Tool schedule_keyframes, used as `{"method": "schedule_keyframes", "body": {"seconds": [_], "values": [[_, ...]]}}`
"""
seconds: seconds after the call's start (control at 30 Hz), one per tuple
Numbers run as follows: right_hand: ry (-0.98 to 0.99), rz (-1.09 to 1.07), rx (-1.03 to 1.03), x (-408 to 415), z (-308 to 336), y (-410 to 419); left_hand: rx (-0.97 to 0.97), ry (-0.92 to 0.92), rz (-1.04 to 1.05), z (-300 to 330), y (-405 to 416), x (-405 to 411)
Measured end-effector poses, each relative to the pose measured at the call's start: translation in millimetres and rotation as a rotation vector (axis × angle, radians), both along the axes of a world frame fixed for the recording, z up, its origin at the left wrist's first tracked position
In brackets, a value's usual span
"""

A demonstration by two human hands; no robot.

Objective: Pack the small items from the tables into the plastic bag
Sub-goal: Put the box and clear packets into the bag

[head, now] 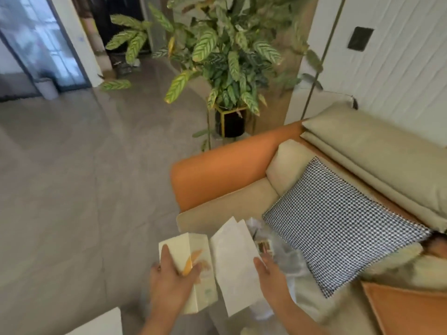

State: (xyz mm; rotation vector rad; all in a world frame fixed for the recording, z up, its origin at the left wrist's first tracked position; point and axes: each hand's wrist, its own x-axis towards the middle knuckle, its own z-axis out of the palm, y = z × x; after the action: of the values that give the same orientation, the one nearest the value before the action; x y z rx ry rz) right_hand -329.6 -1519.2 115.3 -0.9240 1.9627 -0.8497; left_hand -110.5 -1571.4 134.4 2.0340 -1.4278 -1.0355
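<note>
My left hand (173, 284) grips a cream carton with an orange print (193, 269), held upright over the sofa's front edge. Just right of it, my right hand (271, 272) holds the edge of a white paper packet (235, 264). Behind the packet, a clear plastic bag (283, 250) lies crumpled on the sofa seat, with a small printed box (264, 247) showing in it. The bag's lower part is hidden by the packet and my right arm.
The beige sofa (232, 206) has an orange arm (225, 172) and a black-and-white checked cushion (338, 228) beside the bag. An orange cushion (408, 310) lies at lower right. A potted plant (229, 122) stands behind the sofa. A white table corner (101, 322) shows at bottom left.
</note>
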Motion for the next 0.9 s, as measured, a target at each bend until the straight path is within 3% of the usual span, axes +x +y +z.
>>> {"method": "schedule_keyframes", "body": {"seconds": [0.33,0.57,0.9], "values": [[-0.001,-0.322,0.059,-68,-17,17,0.04,-0.134,-0.411,-20,-43,-124],[-0.075,-0.582,0.169,-82,-36,21,0.077,-0.255,-0.629,-33,-76,-162],[-0.032,-0.737,0.282,-55,-78,-45,0.07,-0.398,-1.014,-59,-141,-196]]}}
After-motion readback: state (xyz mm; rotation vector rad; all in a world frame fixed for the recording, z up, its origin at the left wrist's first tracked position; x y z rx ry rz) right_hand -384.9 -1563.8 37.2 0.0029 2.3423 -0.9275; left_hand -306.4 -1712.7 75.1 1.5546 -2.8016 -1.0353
